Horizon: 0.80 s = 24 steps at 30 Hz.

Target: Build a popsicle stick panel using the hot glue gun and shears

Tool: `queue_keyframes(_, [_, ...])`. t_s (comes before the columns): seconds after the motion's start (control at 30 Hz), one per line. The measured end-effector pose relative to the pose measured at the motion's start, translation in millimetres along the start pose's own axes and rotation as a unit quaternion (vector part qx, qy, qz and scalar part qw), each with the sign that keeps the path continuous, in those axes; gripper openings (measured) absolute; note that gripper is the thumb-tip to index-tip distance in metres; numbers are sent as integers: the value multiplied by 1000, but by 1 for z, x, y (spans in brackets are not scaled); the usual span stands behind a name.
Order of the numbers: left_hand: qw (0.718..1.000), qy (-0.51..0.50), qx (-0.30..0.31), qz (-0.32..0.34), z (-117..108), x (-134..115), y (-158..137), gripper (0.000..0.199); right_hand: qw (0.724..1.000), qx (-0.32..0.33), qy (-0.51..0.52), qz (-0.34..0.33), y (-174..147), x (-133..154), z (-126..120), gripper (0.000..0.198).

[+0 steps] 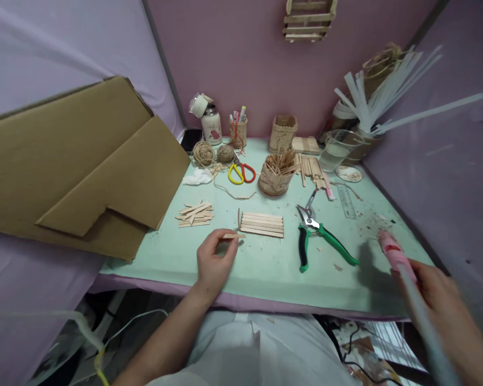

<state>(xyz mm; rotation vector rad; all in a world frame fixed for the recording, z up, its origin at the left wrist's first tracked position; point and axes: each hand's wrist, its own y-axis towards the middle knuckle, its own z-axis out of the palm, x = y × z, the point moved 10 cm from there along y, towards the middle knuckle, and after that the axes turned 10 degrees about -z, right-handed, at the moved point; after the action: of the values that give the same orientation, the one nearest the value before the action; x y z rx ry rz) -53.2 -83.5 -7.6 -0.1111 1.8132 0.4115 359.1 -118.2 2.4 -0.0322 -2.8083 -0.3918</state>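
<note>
My left hand (217, 260) pinches a short wooden craft stick (234, 236) between thumb and fingers, low over the table. Just beyond it lies a small panel of craft sticks (261, 224) set side by side, with one piece standing upright at its left end. At the far right my right hand (438, 292) is wrapped round a pink hot glue gun (395, 254); a long, blurred glue stick runs back from it. Green-handled pruning shears (312, 230) rest open between the panel and the glue gun. A pile of cut stick pieces (195, 213) sits left of the panel.
Scissors (241, 172), twine balls (204, 154) and a stick-filled pot (276, 179) stand farther back. Cardboard (80, 155) leans on the left. At the back right are a plastic cup (335, 153) and white glue sticks (364, 104). Scraps litter the right side.
</note>
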Motion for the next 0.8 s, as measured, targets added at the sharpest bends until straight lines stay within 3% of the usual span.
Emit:
queue_keyframes(0.13, [996,84,-14,28,5,-7,0,6,985,55,-160,16,10,-36,16,40])
queue_keyframes(0.27, [991,122,-22,48,8,-14,4,4,976,53,-211,11,8,-44,26,38])
queue_keyframes(0.47, [987,149,-29,43,10,-12,8,4,970,49,-230,63,10,-38,3,66])
queue_keyframes(0.53, [986,156,-29,42,11,-11,9,4,976,15,-218,23,20,-14,-11,73])
queue_keyframes(0.63, [985,163,-30,49,12,-12,9,4,982,-49,-132,-123,36,53,-27,75])
queue_keyframes(0.7, [983,168,-31,61,13,-14,8,4,974,-95,-17,-204,41,102,-35,58])
queue_keyframes(0.8, [979,182,-32,88,14,-21,5,4,942,-70,134,-301,43,178,-26,27])
